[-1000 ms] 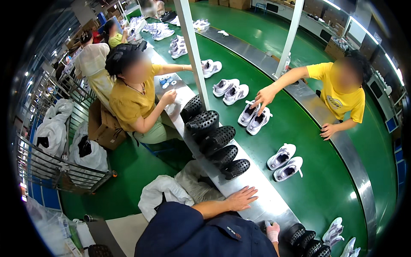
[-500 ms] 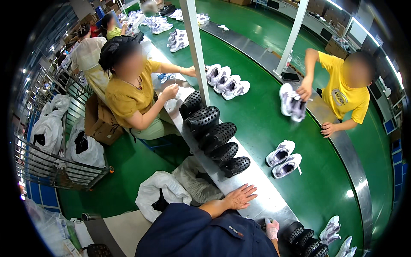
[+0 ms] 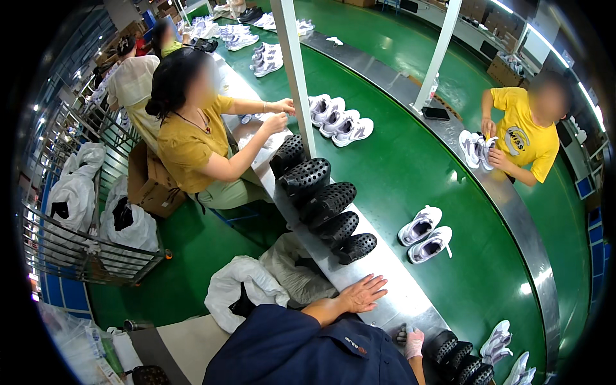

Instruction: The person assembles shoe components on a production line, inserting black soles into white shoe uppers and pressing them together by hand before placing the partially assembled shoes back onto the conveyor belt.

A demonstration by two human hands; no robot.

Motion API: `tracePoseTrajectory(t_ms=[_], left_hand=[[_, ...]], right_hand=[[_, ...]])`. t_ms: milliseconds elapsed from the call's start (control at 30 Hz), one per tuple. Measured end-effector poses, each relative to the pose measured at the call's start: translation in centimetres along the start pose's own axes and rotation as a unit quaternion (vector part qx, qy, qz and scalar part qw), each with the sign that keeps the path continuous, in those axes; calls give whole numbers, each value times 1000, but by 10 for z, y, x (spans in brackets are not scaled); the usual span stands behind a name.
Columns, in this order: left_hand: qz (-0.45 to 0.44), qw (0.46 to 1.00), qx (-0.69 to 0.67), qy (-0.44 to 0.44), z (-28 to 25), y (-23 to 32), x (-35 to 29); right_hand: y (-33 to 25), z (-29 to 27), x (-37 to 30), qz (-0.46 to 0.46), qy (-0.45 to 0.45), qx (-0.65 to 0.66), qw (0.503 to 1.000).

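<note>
Green conveyor belt [image 3: 410, 173] curves across scene, steel bench [image 3: 391, 301] along its inner edge. Row of black perforated shoe moulds [image 3: 321, 199] lies on bench, just beyond left hand. Pair of white sneakers [image 3: 425, 235] rides belt, to right. Left hand [image 3: 362, 293]: flat on bench, grip released, fingers spread. Right hand [image 3: 414, 342]: low at bench edge, beside more black moulds [image 3: 459, 359]; cannot tell grip.

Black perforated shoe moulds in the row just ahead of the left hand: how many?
5, overlapping along the steel rim. A separate cluster sits at lower right, partly hidden.
</note>
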State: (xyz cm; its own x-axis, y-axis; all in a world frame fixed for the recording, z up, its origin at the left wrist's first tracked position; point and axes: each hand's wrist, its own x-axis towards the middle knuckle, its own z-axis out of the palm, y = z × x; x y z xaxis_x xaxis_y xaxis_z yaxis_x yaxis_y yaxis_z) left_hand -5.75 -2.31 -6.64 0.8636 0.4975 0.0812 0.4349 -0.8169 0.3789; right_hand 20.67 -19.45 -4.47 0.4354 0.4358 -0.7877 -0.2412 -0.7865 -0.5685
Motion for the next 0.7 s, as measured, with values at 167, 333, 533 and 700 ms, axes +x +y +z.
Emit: tracePoseTrajectory(t_ms=[167,333,533,700], left_hand=[[0,1000,-2,-2,-1,0,1],[-1,1000,1,-8,-1,1,1],[-2,1000,3,-1,4,0,-1],[-2,1000,9,-16,2,0,0]], right_hand=[[5,1,1,-4,6,-9,1000],[21,1,14,-36,16,-36,999],[19,1,11,-30,9,-32,999],[26,0,19,-36,20,-50,998]])
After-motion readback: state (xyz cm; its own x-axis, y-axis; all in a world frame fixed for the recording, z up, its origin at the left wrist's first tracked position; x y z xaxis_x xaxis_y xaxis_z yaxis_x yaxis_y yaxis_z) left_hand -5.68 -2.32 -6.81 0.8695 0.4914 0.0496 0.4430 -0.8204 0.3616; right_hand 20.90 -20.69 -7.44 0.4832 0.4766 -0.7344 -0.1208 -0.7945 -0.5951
